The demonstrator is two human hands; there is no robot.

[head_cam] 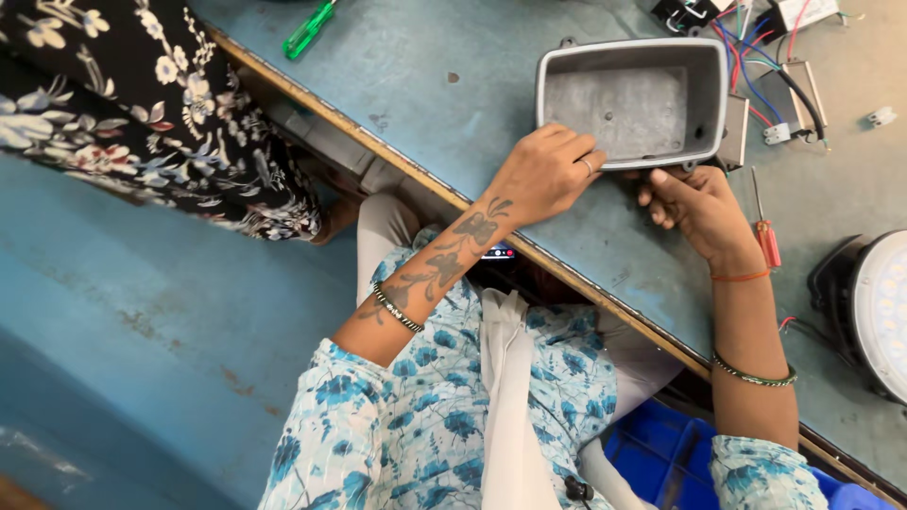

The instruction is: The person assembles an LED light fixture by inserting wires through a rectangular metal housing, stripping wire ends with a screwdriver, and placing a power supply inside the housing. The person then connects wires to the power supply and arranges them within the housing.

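A grey metal housing [631, 57], an open empty rectangular tray, lies on the blue-grey worktable [425, 85]. My left hand [543, 175], on a tattooed forearm with a bracelet and a ring, lies over the housing's near rim at its left corner. My right hand [699, 208], fingers curled, pinches the same rim near a small mounting tab. Whether it holds some small part is hidden by the fingers. Both wrists hover over the table's front edge.
A red-handled screwdriver [767, 241] lies just right of my right hand. A round LED lamp [879, 302] sits at the right edge, with a driver box and coloured wires [779, 90] behind the housing. A green screwdriver [307, 33] lies far left. Another person in black floral cloth [142, 94] stands at the upper left. A blue crate [661, 453] is under the table.
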